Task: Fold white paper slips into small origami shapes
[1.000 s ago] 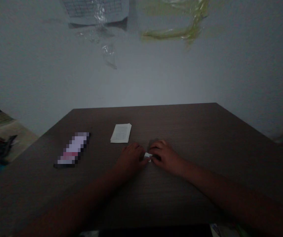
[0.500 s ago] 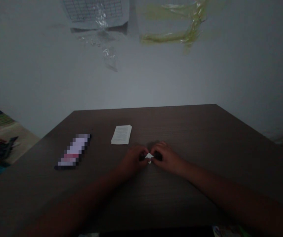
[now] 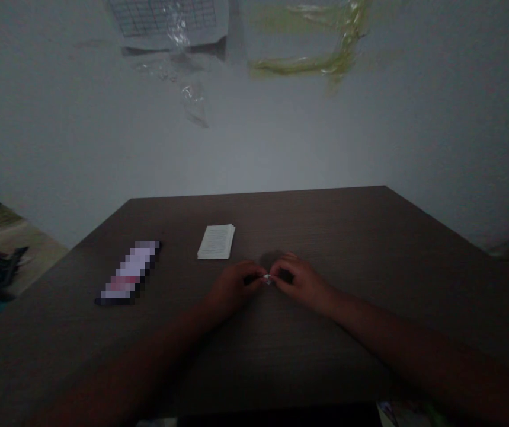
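Between my two hands is a small folded piece of white paper [image 3: 268, 279], pinched at both sides over the brown table [image 3: 307, 225]. The thumb and fingertips of my left hand [image 3: 239, 286] close on its left side. My right hand [image 3: 299, 279] pinches the right side in the same way. Fingertips cover much of the paper, so its exact folds cannot be made out. Just beyond my left hand lies a stack of printed paper sheets [image 3: 216, 242].
A phone [image 3: 130, 273] with a blurred-out screen lies on the left of the table. Behind the table rises a pale wall [image 3: 254, 142] with a taped grid sheet [image 3: 165, 21] and yellowed tape [image 3: 298, 66]. Red and blue items lie on the floor at left.
The white paper showed as a pointed, diamond-like shape before; now less of it shows and it looks smaller between my fingertips. Both hands still pinch it in nearly the same place.
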`<state>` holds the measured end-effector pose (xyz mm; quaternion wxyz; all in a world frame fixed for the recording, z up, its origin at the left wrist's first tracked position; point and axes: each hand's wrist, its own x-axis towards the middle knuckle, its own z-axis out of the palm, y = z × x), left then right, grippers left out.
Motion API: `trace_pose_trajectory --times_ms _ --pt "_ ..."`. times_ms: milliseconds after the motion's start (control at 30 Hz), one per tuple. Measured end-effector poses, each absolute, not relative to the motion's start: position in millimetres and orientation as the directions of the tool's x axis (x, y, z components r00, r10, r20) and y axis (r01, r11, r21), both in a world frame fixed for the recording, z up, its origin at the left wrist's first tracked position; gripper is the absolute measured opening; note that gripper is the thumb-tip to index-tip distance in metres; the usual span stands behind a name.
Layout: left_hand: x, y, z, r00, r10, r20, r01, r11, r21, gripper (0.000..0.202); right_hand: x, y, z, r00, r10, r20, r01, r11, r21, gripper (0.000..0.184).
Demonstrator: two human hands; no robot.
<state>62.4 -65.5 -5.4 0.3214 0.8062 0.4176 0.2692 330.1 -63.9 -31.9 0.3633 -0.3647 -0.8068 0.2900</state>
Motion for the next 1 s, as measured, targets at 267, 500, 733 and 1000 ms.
trace_pose_trajectory --times_ms 267,500,733,1000 --pt "59 -68 -2 0.567 0.799 0.199 0.510 -0.530 0.677 0.019 330 -67 -34 -0.487 0.796 0.360 0.393 0.567 -0.724 0.013" --pt "61 -70 3 0.599 0.778 0.187 0.498 -0.546 0.674 0.017 331 -65 -34 -0.525 0.758 0.388 0.372 0.614 -0.696 0.013" --pt "61 -68 2 0.574 0.795 0.196 0.463 -0.512 0.723 0.020 331 -68 -26 -0.491 0.790 0.368 0.347 0.565 -0.749 0.016" --pt "59 -62 -3 0.469 0.861 0.198 0.477 -0.435 0.764 0.016 330 -65 -28 -0.416 0.847 0.332 0.330 0.481 -0.812 0.014"
